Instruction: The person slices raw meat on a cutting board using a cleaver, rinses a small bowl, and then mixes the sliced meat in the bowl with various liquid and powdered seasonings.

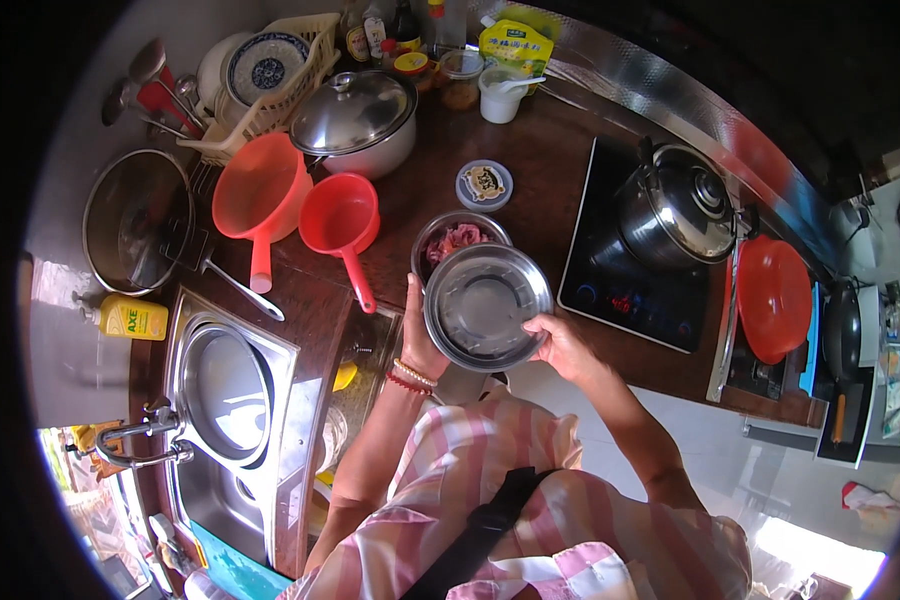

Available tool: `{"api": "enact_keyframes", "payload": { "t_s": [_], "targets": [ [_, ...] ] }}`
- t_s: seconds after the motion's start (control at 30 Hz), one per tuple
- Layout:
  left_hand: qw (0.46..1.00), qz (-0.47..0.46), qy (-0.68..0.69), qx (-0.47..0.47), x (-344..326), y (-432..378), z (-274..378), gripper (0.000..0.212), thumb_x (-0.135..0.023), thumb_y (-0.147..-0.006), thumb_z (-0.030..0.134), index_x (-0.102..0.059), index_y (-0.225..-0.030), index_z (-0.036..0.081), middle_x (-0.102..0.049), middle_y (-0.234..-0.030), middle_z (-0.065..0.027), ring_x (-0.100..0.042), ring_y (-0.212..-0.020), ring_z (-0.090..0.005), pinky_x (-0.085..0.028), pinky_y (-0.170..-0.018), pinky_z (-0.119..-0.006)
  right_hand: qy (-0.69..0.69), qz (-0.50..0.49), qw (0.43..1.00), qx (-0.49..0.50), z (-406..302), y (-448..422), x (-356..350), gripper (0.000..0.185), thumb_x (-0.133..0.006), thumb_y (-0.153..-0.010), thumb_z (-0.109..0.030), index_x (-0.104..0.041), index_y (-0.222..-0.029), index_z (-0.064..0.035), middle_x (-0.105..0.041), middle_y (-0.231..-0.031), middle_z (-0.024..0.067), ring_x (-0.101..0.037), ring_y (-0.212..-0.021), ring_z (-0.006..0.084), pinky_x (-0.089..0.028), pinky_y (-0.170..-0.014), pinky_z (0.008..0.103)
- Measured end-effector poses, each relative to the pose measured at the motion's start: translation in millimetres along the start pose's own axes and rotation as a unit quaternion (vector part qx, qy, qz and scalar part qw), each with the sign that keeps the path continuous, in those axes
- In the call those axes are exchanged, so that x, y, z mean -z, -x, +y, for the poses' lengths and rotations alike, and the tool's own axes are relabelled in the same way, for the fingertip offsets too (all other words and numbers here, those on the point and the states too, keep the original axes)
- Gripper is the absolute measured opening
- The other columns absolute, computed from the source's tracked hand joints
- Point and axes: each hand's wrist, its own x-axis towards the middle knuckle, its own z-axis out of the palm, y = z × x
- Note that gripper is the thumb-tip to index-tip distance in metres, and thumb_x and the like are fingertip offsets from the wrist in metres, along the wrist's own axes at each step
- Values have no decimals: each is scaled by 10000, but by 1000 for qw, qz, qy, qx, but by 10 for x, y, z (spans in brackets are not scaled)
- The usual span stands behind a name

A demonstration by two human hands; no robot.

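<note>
A round stainless steel bowl (487, 304) is held in front of my body between both hands. My right hand (566, 349) grips its right rim, the thumb over the edge. My left hand (424, 334), with beaded bracelets at the wrist, supports the left side; its fingers are hidden under the bowl. The inside shows a shiny bottom with light streaks; whether it holds liquid cannot be told. Just beyond, partly covered by this bowl, a second steel bowl (420, 247) holds pieces of raw meat (456, 238). A round lid with a cartoon print (484, 184) lies behind them.
An induction cooker (607, 300) carries a lidded steel pot (679, 206) at right. Two red dippers (341, 214), another lidded pot (356, 124) and a dish rack (315, 52) stand left. The sink (217, 495) holds a metal basin (221, 382). Seasoning containers (499, 101) line the back.
</note>
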Motion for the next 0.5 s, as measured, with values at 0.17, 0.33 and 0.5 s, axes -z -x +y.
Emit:
{"api": "enact_keyframes", "payload": {
  "t_s": [0.17,0.33,0.5],
  "targets": [
    [998,-2,-61,-9,-120,-321,-87,694,-338,-886,608,-456,-1283,51,-508,-1271,-114,-481,-1169,-255,-375,-1006,-394,-32,49,998,36,-275,77,81,282,-509,-737,-49,-506,-1013,5,-594,-835,89,-625,-775,223,-556,-690,463],
    [949,144,-276,-44,-55,-829,198,520,-482,-884,502,-574,-1142,60,-629,-1019,-64,-599,-807,-151,-473,-720,-239,-18,28,998,58,-502,-88,406,426,-503,-706,-58,-448,-1123,6,-575,-951,143,-633,-830,270,-568,-675,485],
    [771,87,-584,-238,316,-1726,601,397,-716,-729,191,-602,-1076,37,-621,-875,-129,-617,-821,-241,-487,-729,-314,-39,34,996,76,-653,-292,533,415,-486,-715,-77,-459,-1115,31,-593,-991,176,-634,-892,306,-562,-695,502]
  ]
}}
